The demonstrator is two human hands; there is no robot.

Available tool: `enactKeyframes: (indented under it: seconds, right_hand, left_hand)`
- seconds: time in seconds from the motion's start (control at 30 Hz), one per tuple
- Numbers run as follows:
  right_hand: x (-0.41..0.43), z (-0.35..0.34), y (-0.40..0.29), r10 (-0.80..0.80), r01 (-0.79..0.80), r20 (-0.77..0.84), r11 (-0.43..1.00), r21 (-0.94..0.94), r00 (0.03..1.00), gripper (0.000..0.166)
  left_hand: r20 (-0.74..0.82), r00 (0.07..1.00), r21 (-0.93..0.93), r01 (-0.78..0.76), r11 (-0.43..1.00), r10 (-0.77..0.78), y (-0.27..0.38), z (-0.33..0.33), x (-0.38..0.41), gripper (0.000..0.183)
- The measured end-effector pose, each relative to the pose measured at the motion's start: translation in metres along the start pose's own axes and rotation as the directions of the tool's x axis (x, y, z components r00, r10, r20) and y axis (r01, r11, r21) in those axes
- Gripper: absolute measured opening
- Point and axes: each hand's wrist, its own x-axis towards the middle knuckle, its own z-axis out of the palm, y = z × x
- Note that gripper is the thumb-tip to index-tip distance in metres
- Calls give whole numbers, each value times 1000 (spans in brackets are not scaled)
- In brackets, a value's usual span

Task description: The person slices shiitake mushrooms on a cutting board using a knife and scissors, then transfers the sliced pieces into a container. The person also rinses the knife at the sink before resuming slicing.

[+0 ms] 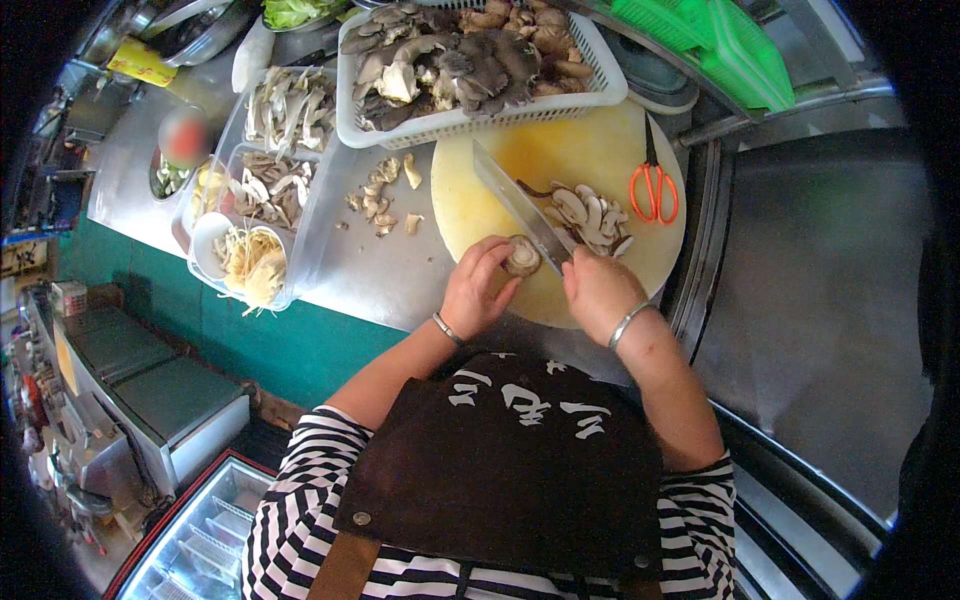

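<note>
My left hand (480, 285) holds a shiitake mushroom (523, 256) on the round cutting board (480, 161), its pale underside facing up. In my right hand (604, 289) is the handle end of a kitchen cleaver (517, 202), whose broad blade slants up and to the left across the board. The blade lies just right of the mushroom; whether the two touch I cannot tell. Beyond the blade, a heap of sliced mushrooms (589, 217) rests on the board. Scissors with orange handles (654, 191) lie at the board's right side.
Behind the board stands a white plastic basket (480, 127) of oyster and shiitake mushrooms. To the left, a clear divided container (319, 202) holds torn mushrooms, slices and a white bowl (210, 244). Mushroom trimmings (375, 195) lie on the steel counter (360, 277). Green baskets (720, 52) sit upper right.
</note>
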Motion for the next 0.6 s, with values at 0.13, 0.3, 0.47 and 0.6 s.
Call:
enactKeyframes:
  seconds: [0.13,0.3,0.47,0.6]
  right_hand:
    - [-2,39,12,71,-67,-74,997,43,995,25]
    - [4,4,4,-73,74,-55,997,16,996,25]
    - [0,45,7,85,-85,-77,996,6,993,24]
    - [6,31,11,-63,65,-145,998,7,987,25]
  left_hand:
    - [-10,998,6,-68,998,68,-8,6,1,41]
    - [-20,997,45,-76,996,77,-3,2,2,40]
    - [3,1000,9,-30,1000,30,-9,7,-1,41]
    - [12,998,13,-62,998,62,-7,3,-1,43]
